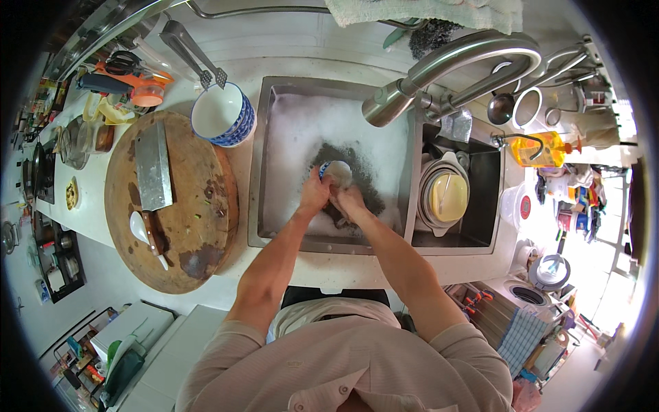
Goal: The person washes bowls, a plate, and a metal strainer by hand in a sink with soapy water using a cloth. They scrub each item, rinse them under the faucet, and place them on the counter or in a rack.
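Note:
Over the sudsy water of the larger sink basin (337,248), a small blue-and-white bowl (339,171) is between my two hands. My left hand (315,191) grips it at its left side. Against its lower right lies my right hand (350,200), with what looks like a wet cloth partly hidden under the fingers. White foam (304,123) covers most of the water, and a dark foam-free patch surrounds my hands. Above the basin's right side hangs the head of a steel faucet (383,105).
Left of the sink, a round wooden chopping board (201,170) bears a cleaver (153,167), a smaller knife (153,237) and a white spoon (138,226). Stacked blue-patterned bowls (224,116) stand behind it. The smaller basin holds stacked dishes (448,195). An orange soap bottle (538,149) lies right.

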Tool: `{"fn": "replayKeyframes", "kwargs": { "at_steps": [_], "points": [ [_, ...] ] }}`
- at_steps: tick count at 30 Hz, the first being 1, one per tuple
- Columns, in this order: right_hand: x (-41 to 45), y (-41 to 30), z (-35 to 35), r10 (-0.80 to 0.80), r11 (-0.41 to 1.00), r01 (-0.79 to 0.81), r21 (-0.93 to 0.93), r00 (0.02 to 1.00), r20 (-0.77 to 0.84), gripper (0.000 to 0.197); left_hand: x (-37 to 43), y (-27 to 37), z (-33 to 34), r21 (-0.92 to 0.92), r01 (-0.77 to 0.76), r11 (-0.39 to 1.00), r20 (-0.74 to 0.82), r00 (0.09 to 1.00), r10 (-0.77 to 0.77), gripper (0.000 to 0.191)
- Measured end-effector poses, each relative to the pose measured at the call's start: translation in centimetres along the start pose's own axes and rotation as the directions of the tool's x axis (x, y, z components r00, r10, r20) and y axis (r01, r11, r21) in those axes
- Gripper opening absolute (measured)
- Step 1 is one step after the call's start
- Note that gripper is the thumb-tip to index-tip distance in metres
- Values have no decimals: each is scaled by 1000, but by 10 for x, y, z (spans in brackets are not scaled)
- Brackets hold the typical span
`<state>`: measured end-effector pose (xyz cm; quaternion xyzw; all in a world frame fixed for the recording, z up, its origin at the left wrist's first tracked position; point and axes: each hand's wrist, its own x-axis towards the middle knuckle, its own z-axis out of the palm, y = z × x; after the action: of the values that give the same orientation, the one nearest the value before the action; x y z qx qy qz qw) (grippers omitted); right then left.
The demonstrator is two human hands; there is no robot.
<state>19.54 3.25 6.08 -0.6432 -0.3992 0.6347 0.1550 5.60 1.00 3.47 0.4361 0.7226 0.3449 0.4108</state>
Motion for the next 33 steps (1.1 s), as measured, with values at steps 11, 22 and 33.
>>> {"fn": "replayKeyframes", "kwargs": {
  "at_steps": [11,22,33],
  "points": [
    [5,-56,-49,-553,112,649,-752,670,495,46,10,38,-43,93,585,806,750,491,-443,27],
    [-11,-42,-49,146,984,-163,-78,971,-191,46,-5,-9,-14,-344,669,659,365,742,-562,36],
    [-77,-58,-12,-896,229,703,-674,422,136,46,-7,11,21,-690,723,-21,722,687,-80,17]
  ]
}}
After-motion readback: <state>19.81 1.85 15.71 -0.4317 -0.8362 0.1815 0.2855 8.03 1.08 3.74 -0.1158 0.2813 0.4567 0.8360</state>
